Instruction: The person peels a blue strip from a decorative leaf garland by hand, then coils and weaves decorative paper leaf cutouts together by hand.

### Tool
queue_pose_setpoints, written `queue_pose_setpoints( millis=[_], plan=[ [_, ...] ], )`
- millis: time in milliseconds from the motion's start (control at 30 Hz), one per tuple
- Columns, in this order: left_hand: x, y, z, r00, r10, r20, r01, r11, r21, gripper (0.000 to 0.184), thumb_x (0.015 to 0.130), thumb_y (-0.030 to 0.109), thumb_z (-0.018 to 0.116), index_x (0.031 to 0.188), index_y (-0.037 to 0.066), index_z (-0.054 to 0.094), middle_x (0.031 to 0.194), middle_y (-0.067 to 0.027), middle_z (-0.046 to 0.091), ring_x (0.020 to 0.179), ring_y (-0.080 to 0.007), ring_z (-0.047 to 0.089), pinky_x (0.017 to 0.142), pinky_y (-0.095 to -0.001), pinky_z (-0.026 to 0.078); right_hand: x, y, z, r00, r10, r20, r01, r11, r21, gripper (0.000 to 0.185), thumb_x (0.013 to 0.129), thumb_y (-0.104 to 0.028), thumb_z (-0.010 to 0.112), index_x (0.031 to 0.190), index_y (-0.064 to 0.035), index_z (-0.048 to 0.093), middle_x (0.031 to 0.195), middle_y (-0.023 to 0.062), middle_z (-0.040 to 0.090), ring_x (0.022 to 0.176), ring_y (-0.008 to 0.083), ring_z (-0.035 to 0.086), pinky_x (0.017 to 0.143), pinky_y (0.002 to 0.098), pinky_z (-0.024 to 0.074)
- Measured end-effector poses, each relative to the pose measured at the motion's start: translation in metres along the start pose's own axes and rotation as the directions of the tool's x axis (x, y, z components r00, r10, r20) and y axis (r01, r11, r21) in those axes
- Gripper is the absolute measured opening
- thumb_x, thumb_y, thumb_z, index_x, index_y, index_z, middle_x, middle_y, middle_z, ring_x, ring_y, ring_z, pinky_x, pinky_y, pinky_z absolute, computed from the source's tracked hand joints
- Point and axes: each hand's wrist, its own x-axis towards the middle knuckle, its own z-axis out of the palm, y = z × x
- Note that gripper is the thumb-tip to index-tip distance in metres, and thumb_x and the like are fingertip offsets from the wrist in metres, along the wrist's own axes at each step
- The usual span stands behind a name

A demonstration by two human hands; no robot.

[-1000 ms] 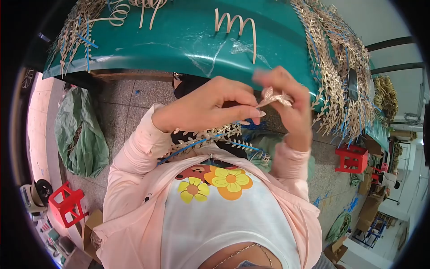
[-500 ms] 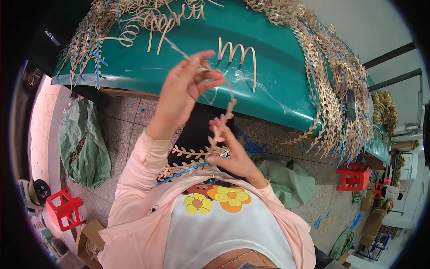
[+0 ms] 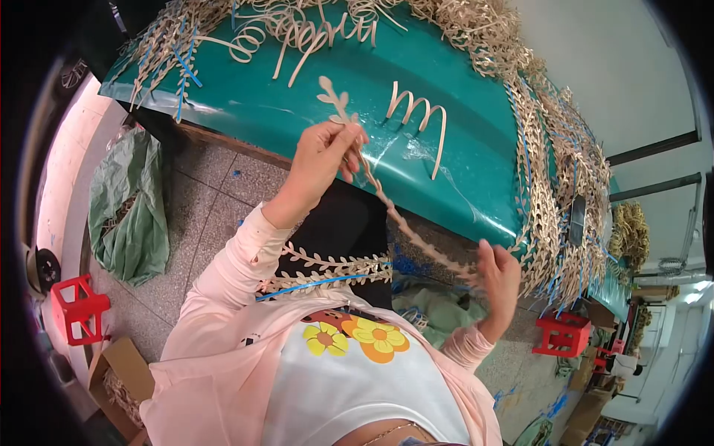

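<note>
L hand (image 3: 316, 162) pinches leafy strip (image 3: 398, 218) shut. R hand (image 3: 500, 282) just went wide, so strip's spread out; can't tell R grip.

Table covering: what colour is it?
The table covering is glossy teal green, best seen in the head view.

I am wearing the one camera on my head, and it is looking forward and steeply down past my shirt (image 3: 349, 394), which is filling the bottom closest to the lens. My left grip (image 3: 318, 160) and right grip (image 3: 500, 286) are showing mid-view, beyond my chest. The worktop (image 3: 476, 119) is stretching across the top, farther off, while the wide, curving view is also taking in the floor (image 3: 201, 201) on both sides.
</note>
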Motion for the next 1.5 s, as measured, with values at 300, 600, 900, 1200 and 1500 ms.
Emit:
queue_pose_setpoints(
  millis=[300,600,900,1200,1500],
  plan=[
    [-0.043,-0.017,0.048,0.887,-0.169,0.429,0.091,0.976,0.196,0.022,0.101,0.018,0.053,0.097,0.000,0.065,0.079,-0.0012,0.060,0.062,-0.0047,0.056,0.048,-0.0183,0.045,0.019,-0.089,0.109,0.809,-0.555,-0.191,0.570,0.663,0.487,0.021,0.088,-0.002,0.069,0.109,0.0006,0.070,0.095,0.0084,0.065,0.087,0.0132,0.061,0.077,0.0250,0.0479],
    [-0.038,0.003,0.024,0.975,-0.123,0.182,0.099,0.986,0.137,0.018,0.097,0.018,0.060,0.085,0.005,0.060,0.075,0.0030,0.058,0.066,-0.0029,0.052,0.058,-0.0183,0.043,0.027,-0.098,0.125,0.481,-0.768,-0.423,0.829,0.555,-0.063,0.024,0.071,0.003,0.077,0.094,-0.0031,0.073,0.081,0.0066,0.063,0.070,0.0206,0.059,0.061,0.0299,0.0480],
    [-0.042,0.003,0.021,0.937,-0.227,0.265,0.226,0.973,0.033,0.030,0.102,0.026,0.047,0.087,0.005,0.064,0.080,0.0002,0.064,0.074,-0.0071,0.059,0.066,-0.0221,0.045,0.032,-0.094,0.125,0.360,-0.851,-0.382,0.828,0.480,-0.291,0.033,0.066,0.007,0.076,0.096,-0.0058,0.073,0.082,0.0056,0.064,0.070,0.0232,0.059,0.061,0.0322,0.0483],
    [-0.052,0.001,0.029,0.960,0.009,0.281,-0.081,0.966,0.244,0.025,0.102,0.017,0.049,0.104,-0.003,0.064,0.092,-0.0063,0.068,0.082,-0.0124,0.062,0.074,-0.0273,0.050,0.019,-0.113,0.115,0.502,-0.790,-0.353,0.840,0.543,-0.020,0.019,0.075,0.002,0.076,0.093,-0.0037,0.072,0.087,0.0082,0.067,0.075,0.0246,0.062,0.064,0.0324,0.0488],
    [-0.055,0.009,0.036,0.878,0.226,0.421,-0.457,0.655,0.601,0.013,0.096,0.005,0.050,0.097,-0.002,0.060,0.085,-0.0184,0.059,0.079,-0.0365,0.055,0.067,-0.0387,0.044,0.011,-0.113,0.101,0.560,-0.792,-0.244,0.806,0.589,-0.062,0.015,0.074,0.002,0.075,0.088,-0.0018,0.070,0.082,0.0084,0.067,0.072,0.0248,0.062,0.061,0.0336,0.0495]
  ],
)
